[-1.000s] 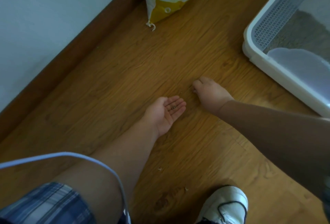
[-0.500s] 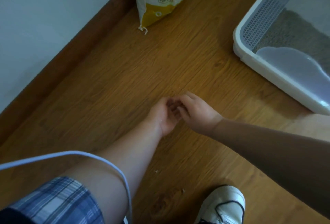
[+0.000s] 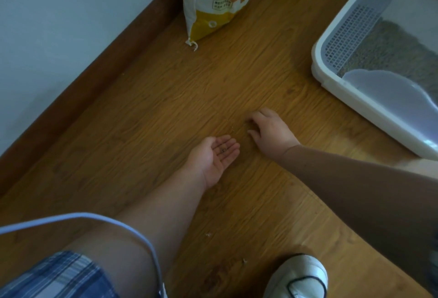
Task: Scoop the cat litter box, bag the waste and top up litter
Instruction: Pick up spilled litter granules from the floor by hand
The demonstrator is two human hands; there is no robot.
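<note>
Step in hand, as I read it: clearing spilled grains off the floor [image 3: 166, 108].

Left grip [image 3: 213, 157] is released, palm up and low over the boards, with a few dark grains [image 3: 222, 150] resting on its fingers. Right grip [image 3: 272, 131] is knuckles-up just beside it, fingertips curled down by some pale specks [image 3: 232, 129]. I cannot tell whether it pinches one — too small.

To do it well: keep the left palm level and close by the right so nothing rolls off. Sweep specks together rather than chase singles. More crumbs [image 3: 208, 234] lie nearer the shoe [image 3: 298, 276].

Litter box [image 3: 317, 60] sits well apart at upper right, with grey litter [image 3: 391, 48] inside. Litter bag [image 3: 213, 1] stands by the skirting board [image 3: 94, 79].

Surface is wood-grain flooring under dim, even light — the wall [image 3: 59, 24] is pale.
</note>
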